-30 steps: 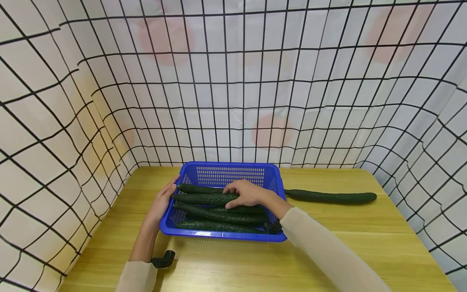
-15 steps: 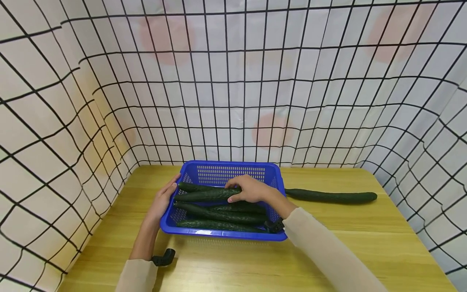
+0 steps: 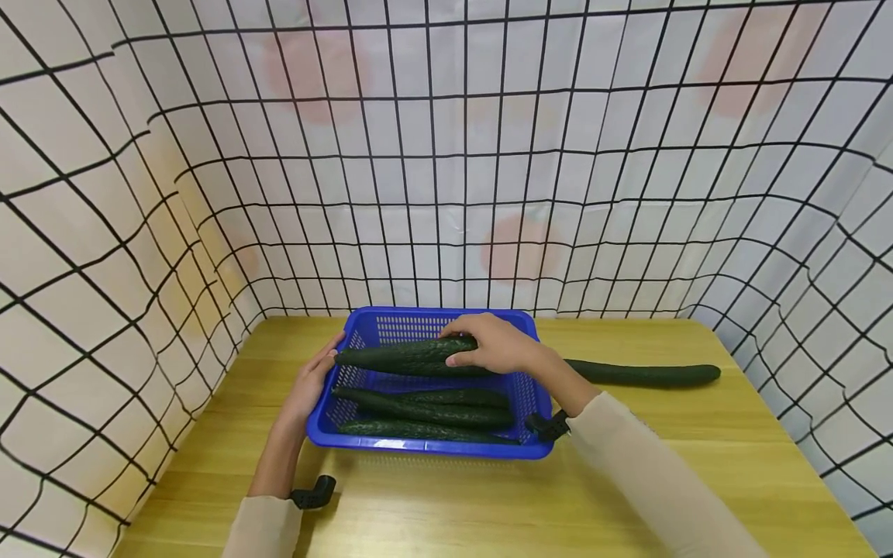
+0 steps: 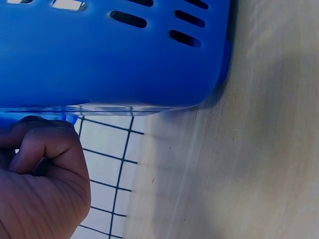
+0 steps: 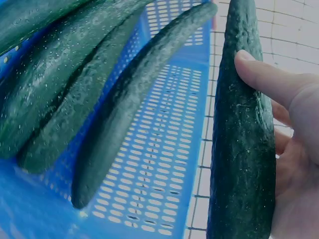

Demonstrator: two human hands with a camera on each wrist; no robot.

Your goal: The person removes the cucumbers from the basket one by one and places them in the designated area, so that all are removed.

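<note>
My right hand (image 3: 491,343) grips a dark green cucumber (image 3: 401,358), thumb on the near side and fingers round the far side. It lies level across the back half of a blue plastic basket (image 3: 432,446), above the other cucumbers (image 3: 432,412) inside. In the right wrist view the held cucumber (image 5: 241,139) stands apart from several cucumbers (image 5: 134,94) in the basket. My left hand (image 3: 310,387) holds the basket's left rim. The left wrist view shows its fingers (image 4: 45,144) curled at that rim, beside the slotted wall.
Another long cucumber (image 3: 642,375) lies on the wooden table (image 3: 432,511) to the right of the basket. A white wall with a black grid (image 3: 446,178) surrounds the table at the back and sides. Dark camera mounts (image 3: 314,494) sit at both wrists.
My right hand has taken hold of a cucumber in the basket and raised it, moving it back and slightly right. The left hand and basket have stayed in place.
</note>
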